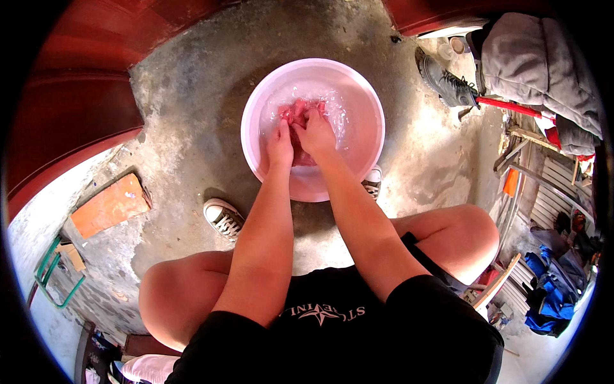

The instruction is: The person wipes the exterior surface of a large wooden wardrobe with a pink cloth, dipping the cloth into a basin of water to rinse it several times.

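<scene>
A round pale pink basin (pixel 369 128) stands on the floor in front of me, with shallow rippling water (pixel 338 118) in it. Both my hands are down inside it, gripping a wet red cloth (pixel 304 156) that is bunched up between them. My left hand (pixel 280 147) holds the cloth's left side, thumb upward. Curled over its upper right part, my right hand (pixel 316 136) presses close against the left. Some fingertips are hidden by the cloth and by the hands themselves.
My sneakered feet (pixel 224 217) flank the basin's near side. An orange brick (pixel 110 206) lies to the left, near a green metal frame (pixel 48 275). Dark red furniture (pixel 77 105) fills the far left. On the right are a grey boot (pixel 448 83), a grey padded garment (pixel 531 61) and blue fabric (pixel 549 288).
</scene>
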A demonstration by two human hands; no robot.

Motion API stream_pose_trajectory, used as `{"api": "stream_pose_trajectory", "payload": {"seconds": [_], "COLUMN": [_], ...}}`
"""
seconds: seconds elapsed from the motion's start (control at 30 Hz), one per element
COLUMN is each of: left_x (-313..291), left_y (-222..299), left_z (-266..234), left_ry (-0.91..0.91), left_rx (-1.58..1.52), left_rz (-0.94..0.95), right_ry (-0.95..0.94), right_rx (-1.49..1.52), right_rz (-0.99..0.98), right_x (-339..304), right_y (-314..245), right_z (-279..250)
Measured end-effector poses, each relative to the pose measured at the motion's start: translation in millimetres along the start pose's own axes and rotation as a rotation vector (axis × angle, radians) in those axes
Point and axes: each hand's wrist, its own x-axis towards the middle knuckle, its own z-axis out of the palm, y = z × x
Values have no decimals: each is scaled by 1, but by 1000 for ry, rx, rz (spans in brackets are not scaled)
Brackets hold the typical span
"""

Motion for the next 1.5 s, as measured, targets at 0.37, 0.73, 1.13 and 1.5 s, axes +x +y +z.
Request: {"api": "stream_pose_trajectory", "payload": {"seconds": [0.37,0.73,1.13,1.5], "left_x": [-19,10,-6,4], "left_y": [37,9,13,-16], "left_z": [2,7,-1,-3], "left_ry": [390,506,150,247], "left_rx": [585,388,256,154], "left_rz": [659,629,348,307], "right_ry": [10,92,177,161], "right_rx": [380,592,240,283], "right_rz": [82,0,179,-320], "right_x": [0,1,-7,-32], "right_y": [37,28,65,0], "right_z": [5,1,4,-23]}}
